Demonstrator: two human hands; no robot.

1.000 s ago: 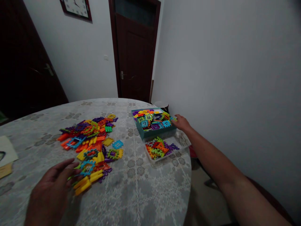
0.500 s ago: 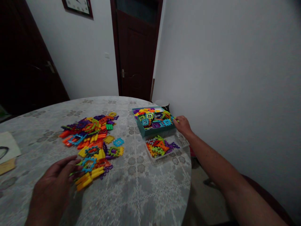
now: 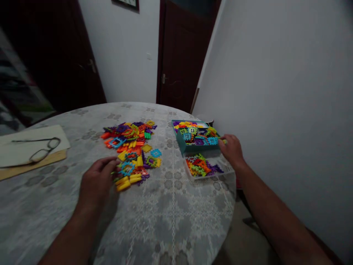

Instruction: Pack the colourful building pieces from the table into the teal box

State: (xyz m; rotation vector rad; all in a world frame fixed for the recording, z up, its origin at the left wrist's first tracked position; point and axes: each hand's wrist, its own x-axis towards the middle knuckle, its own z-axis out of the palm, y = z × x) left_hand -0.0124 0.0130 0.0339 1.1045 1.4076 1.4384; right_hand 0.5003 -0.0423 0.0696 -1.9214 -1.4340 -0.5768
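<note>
A spread of bright plastic interlocking pieces [image 3: 131,147] lies on the round table [image 3: 171,221]. My left hand [image 3: 97,181] rests at the near edge of this spread, fingers loosely curled and touching the yellow and blue pieces. A teal box [image 3: 194,136] full of pieces stands at the table's right edge. My right hand [image 3: 232,148] is at the box's right corner, fingers pinched on a small green piece. In front of the box sits a clear tray [image 3: 207,167] with more pieces.
Eyeglasses [image 3: 41,149] lie on a pale sheet over a brown envelope at the left. A white wall runs close along the right of the table. Two dark wooden doors stand behind. The table wears a lace cloth.
The view has swung left and closer, bringing the eyeglasses into sight. My right hand stays at the box corner. My left hand has edged onto the near pieces.
</note>
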